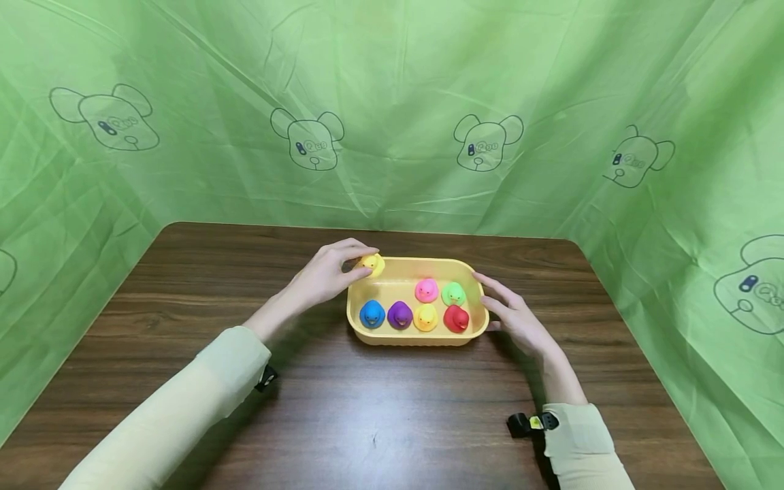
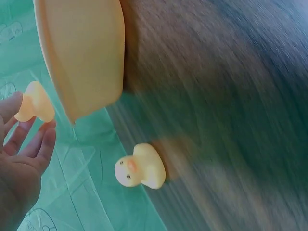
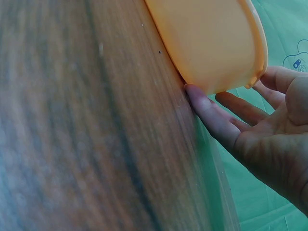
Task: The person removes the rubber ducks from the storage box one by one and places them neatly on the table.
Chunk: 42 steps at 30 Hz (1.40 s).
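My left hand (image 1: 333, 272) pinches a yellow rubber duck (image 1: 375, 263) between thumb and fingers, at the far left corner of a yellow plastic tray (image 1: 419, 339). Along the tray's near side sit a blue duck (image 1: 372, 314), a purple duck (image 1: 400, 315), a yellow duck (image 1: 425, 317) and a red duck (image 1: 456, 318). Behind them are a pink duck (image 1: 427, 290) and a green duck (image 1: 453, 294). My right hand (image 1: 517, 316) touches the tray's right end with extended, spread fingers. Another yellow duck (image 2: 150, 166) lies on the table beside the tray's left end, hidden in the head view.
The tray stands on a dark wood-grain table (image 1: 380, 415). Green sheeting (image 1: 392, 197) printed with bear heads hangs behind the table and along both sides.
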Available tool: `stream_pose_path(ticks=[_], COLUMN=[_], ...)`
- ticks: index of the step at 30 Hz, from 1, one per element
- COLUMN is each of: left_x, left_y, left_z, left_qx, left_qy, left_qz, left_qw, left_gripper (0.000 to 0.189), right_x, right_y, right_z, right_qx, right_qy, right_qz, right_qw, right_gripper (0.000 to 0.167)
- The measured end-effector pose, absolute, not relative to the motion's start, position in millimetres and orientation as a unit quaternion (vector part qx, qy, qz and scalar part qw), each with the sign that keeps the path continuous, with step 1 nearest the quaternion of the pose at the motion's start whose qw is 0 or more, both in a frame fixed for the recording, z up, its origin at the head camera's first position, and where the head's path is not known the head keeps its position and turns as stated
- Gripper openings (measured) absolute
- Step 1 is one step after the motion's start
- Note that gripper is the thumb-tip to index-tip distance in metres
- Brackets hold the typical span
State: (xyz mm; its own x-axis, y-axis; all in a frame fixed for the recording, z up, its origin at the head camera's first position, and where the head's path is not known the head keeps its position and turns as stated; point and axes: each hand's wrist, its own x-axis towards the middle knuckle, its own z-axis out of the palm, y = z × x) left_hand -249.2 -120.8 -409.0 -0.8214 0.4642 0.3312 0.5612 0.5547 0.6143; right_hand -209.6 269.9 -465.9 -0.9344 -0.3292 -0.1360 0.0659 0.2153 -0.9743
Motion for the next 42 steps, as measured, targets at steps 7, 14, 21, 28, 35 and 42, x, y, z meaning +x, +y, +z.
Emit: stream_pose_path(ticks=[7,14,21,28,35,42], left_x=[-251.1,-252.2,-252.5,-253.8,-253.5,-252.2], left_y=[-136.9,-161.9,-185.5,-198.8,-211.0,-221.4], left_z=[-403.0,-400.1,-401.6,-403.0,-407.0,-413.2], left_qx=[-0.282,-0.274,-0.261,-0.255,-0.253,-0.249], left_qy=[-0.889,-0.900,-0.911,-0.915,-0.915,-0.917], left_qz=[-0.356,-0.332,-0.311,-0.305,-0.302,-0.299], left_qw=[0.066,0.062,0.071,0.072,0.085,0.087], left_gripper=[0.038,0.037,0.036,0.035,0.034,0.033], right_x=[-209.4,-209.5,-209.1,-208.8,-208.6,-207.9], right_y=[270.4,268.4,267.3,268.3,268.7,268.3], right_z=[-465.4,-467.2,-465.6,-465.0,-464.9,-463.9], right_qx=[-0.089,-0.086,-0.082,-0.081,-0.081,-0.081], right_qy=[0.764,0.762,0.761,0.763,0.765,0.763], right_qz=[-0.619,-0.622,-0.624,-0.621,-0.620,-0.621], right_qw=[0.157,0.158,0.157,0.157,0.156,0.157], right_gripper=[0.054,0.054,0.054,0.054,0.053,0.053])
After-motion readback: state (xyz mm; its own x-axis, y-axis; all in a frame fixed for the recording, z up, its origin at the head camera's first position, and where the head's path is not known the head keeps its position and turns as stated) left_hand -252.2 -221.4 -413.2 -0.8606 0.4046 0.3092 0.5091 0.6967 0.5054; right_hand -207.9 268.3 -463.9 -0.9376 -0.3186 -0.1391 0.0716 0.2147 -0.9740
